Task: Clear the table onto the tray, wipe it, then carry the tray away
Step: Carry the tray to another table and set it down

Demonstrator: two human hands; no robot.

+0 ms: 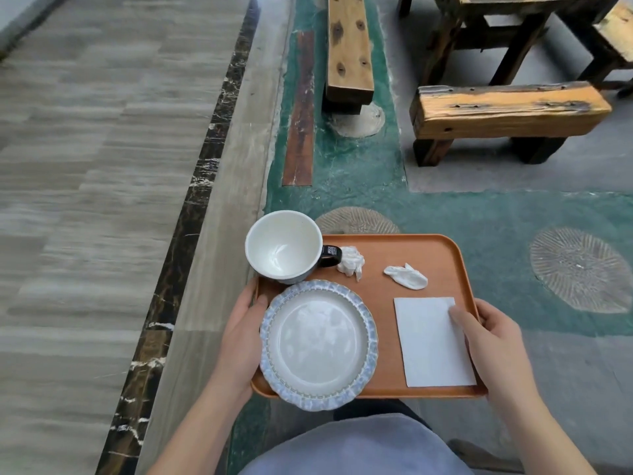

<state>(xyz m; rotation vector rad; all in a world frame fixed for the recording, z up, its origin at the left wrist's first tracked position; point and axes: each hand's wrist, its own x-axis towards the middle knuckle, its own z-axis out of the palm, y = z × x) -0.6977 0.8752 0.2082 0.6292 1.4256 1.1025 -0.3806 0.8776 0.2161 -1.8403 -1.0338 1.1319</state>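
A person carried an orange tray (pixel 411 255) at waist height, seen from above, over a green and grey floor; everything below is placed relative to that tray.

At its left edge, the left hand (pixel 239 337) gripped the rim, thumb hooked over the top and fingers hidden underneath. Beside that hand, a blue-rimmed plate (pixel 320 344) sat on the tray's near left part, overhanging the near edge slightly. Beyond the plate, at the far left corner, stood an empty white cup (pixel 284 250), its dark handle (pixel 330 256) pointing right. Right of the handle lay a crumpled tissue (pixel 351 261), then a second crumpled tissue (pixel 407 276) nearer the middle. On the near right part lay a flat white napkin (pixel 430 344), its long side running from near to far. At the right edge, the right hand (pixel 493 341) clasped the rim, thumb pressing the napkin's corner.

The tray's long axis ran left to right across the body, its short sides toward each hand.

The carrying step seemed under way. Doing it well likely meant keeping the tray level, since the plate and cup sat at the left edge, and walking steadily past the wooden benches (pixel 507 111) ahead.
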